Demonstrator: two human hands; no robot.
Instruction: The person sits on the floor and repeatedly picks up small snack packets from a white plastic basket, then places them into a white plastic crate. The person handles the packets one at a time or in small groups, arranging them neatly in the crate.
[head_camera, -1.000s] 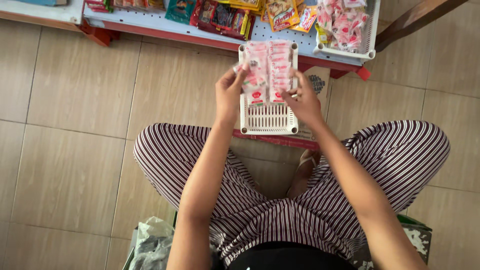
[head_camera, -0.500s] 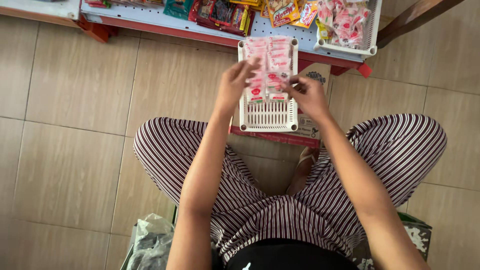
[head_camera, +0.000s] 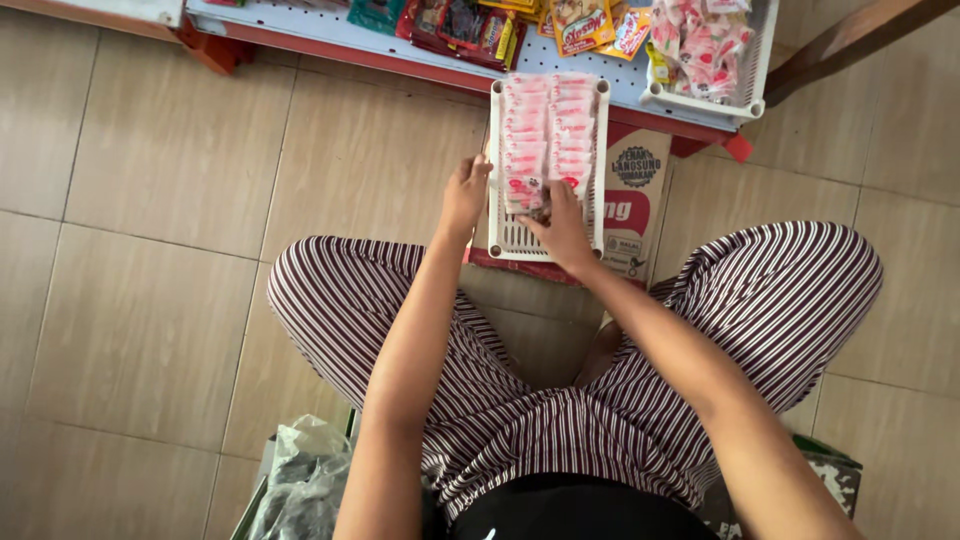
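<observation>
A white slotted plastic tray (head_camera: 545, 240) rests on a cardboard box in front of my knees, filled with two rows of small pink and white sachets (head_camera: 548, 125). My left hand (head_camera: 464, 196) grips the tray's left rim. My right hand (head_camera: 560, 226) lies inside the tray, its fingers pressed on the nearest sachets at the near end of the rows. Whether those fingers pinch a sachet is hidden.
A red and white cardboard box (head_camera: 634, 200) lies under the tray. A low white shelf (head_camera: 400, 45) with red edge holds snack packets and another white basket (head_camera: 712, 50) of pink sachets. Plastic bags (head_camera: 305, 480) sit at my left hip. Beige floor tiles surround.
My left hand has dropped from the sachets to the tray's left rim. My right hand has moved from the tray's right side into the tray onto the nearest sachets.
</observation>
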